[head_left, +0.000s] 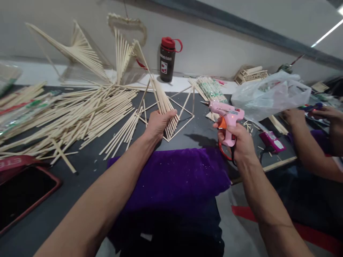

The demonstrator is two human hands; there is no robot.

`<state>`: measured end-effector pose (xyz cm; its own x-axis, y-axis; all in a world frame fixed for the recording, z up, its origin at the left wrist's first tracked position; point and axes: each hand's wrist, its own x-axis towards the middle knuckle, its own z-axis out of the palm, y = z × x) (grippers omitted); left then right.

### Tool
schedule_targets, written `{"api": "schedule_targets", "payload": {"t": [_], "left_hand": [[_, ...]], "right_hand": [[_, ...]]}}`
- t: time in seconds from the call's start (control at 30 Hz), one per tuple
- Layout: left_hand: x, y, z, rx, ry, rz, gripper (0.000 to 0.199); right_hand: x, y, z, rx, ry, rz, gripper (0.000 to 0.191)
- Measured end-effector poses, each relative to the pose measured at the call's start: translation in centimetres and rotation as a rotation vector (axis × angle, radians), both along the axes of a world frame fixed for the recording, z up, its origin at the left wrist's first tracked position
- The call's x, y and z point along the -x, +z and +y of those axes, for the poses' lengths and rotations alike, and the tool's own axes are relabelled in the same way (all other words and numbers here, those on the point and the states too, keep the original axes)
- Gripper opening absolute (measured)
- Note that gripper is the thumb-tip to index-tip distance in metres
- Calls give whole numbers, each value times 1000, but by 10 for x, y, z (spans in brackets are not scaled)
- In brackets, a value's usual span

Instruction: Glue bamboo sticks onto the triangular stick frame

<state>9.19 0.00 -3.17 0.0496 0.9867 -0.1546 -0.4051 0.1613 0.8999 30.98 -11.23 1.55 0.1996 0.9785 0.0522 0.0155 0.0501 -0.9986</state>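
Observation:
My left hand (158,123) is closed on a fan of thin wooden sticks (165,103), its thumb lying over them. These sticks belong to an open frame of sticks (184,125) standing on the dark table. In my right hand (239,139) is a pink glue gun (227,111), its nozzle pointing left and a small light glowing on its body. The gun is held above the table, to the right of the frame and apart from it. Orange-handled scissors (223,150) show by my right fingers; whether they are held too is unclear.
Loose sticks (91,114) cover the left. Stick structures (80,50) and a bottle (167,64) stand behind. A purple cloth (177,175) lies in front, a phone (24,192) at lower left. Rightward are a plastic bag (270,92), a magenta device (272,142) and another person's hands (294,117).

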Motion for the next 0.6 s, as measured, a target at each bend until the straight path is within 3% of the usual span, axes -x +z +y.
{"api": "schedule_targets", "payload": {"t": [0.13, 0.37, 0.6], "left_hand": [[0, -2, 0, -23, 2, -19, 20], [-1, 1, -2, -31, -27, -14, 23], [-1, 4, -3, -25, -38, -13, 21]], "right_hand": [[19, -12, -6, 5, 45, -16, 28], [38, -38, -20, -146, 59, -147, 24], [38, -45, -30, -189, 94, -529, 18]]}}
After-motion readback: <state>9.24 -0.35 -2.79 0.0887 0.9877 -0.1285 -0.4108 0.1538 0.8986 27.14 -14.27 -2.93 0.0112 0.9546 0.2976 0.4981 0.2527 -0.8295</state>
